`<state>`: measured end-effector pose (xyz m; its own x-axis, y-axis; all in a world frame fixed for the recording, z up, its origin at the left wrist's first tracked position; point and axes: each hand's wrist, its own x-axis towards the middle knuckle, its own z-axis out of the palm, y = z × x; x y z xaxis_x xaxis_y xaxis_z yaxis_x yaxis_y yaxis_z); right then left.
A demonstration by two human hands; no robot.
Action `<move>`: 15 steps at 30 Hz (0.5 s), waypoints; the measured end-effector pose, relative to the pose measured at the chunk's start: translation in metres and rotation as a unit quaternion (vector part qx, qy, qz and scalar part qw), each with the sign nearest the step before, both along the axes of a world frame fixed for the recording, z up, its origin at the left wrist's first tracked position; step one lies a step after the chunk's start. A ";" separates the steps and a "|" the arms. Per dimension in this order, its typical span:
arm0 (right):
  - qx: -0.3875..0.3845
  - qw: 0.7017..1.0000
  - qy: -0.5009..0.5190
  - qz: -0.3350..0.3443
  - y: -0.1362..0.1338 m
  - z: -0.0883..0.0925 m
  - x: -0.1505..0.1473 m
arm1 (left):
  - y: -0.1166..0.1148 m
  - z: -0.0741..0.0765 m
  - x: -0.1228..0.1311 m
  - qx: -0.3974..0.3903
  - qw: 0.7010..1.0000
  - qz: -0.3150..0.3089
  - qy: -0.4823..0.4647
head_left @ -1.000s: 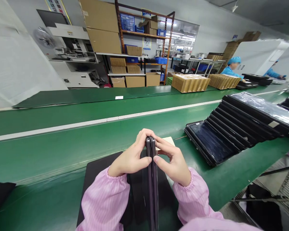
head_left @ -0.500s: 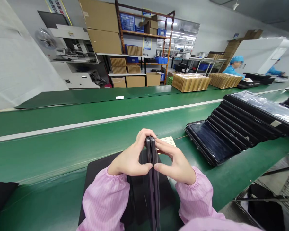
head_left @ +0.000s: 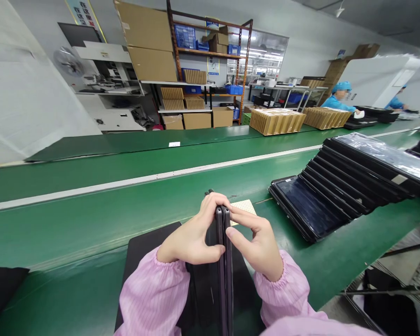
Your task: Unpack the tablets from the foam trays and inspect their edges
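Two thin dark panels (head_left: 224, 280) with rounded corners stand on edge, side by side, seen nearly end-on. From the left, my left hand (head_left: 198, 233) clasps them, thumb on the near side and fingers curled over the top. My right hand (head_left: 257, 238) grips the right panel's face and upper corner with bent fingers and thumb. Farther back, another dark corner pokes out past my left fingers. Beneath the panels lies a black mat (head_left: 143, 252). Just behind my right fingers is a cream dotted sheet (head_left: 245, 206), partly covered.
Black framed screens (head_left: 308, 205) lean in an overlapping row on the green bench (head_left: 73, 224) to the right. Partitioned cardboard trays (head_left: 276, 121) stand across the white strip. A black item (head_left: 3, 289) lies at far left. A co-worker (head_left: 341, 95) in blue is in the back right.
The panels and both hands have shifted slightly right and lower in view. My right thumb has moved up along the panel. A dark corner now shows beyond my left fingers.
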<state>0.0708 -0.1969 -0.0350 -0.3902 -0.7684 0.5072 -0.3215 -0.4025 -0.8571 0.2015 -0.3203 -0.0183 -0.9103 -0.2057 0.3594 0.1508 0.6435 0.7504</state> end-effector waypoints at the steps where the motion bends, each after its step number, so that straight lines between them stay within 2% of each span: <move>1: -0.006 1.000 -0.002 -0.007 0.000 0.000 0.000 | 0.000 0.000 0.000 0.001 1.000 -0.001 0.001; 7: -0.021 0.999 -0.005 -0.039 -0.001 -0.001 0.004 | 0.001 -0.001 -0.004 0.024 1.000 0.012 -0.016; 12: -0.012 1.000 0.014 -0.025 0.001 0.002 0.004 | 0.003 -0.004 -0.005 0.036 0.999 0.025 -0.005; 15: -0.014 0.999 0.027 -0.041 0.004 0.003 0.006 | 0.002 -0.008 -0.005 0.049 0.998 0.028 -0.012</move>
<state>0.0764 -0.1934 -0.0320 -0.4220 -0.7205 0.5503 -0.4000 -0.3968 -0.8262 0.1970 -0.3186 -0.0258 -0.9044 -0.2904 0.3127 0.0972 0.5733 0.8135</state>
